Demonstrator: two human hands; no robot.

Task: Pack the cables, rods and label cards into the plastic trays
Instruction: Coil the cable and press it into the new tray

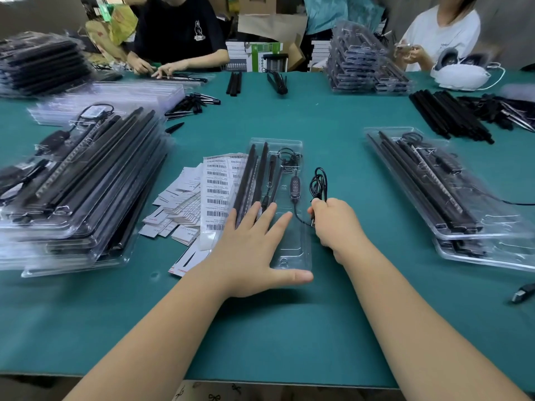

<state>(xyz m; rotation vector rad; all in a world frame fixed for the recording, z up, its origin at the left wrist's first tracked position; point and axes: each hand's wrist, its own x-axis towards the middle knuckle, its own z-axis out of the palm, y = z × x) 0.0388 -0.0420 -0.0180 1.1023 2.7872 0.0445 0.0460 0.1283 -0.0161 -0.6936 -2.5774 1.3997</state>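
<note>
The green surface (333, 125) is recorded first, covered edge to edge with packing stock. A tall stack of filled trays (78, 180) is noted at the left, and a smaller stack (451, 192) at the right. An open plastic tray (292, 256) is placed at the centre, just ahead of the person; black rods (254, 175) are already seated in its left-hand channels, and a cable with an inline controller (295, 189) is laid in its right-hand channel. A loose spread of barcode label cards (199, 195) is found just left of the tray, partly tucked under its edge. The left hand (254, 250) is laid flat on the tray's near end, fingers straight and spread, thumb extended along the near rim. The right hand (335, 224) is held at the tray's right edge, fingers curled tight on a bundled black cable coil (318, 183), which stands outside the tray. Risk judged: the coil may spring loose on release and ride over the rim, or the light tray may be dragged sideways should the flat hand be lifted early.
</note>
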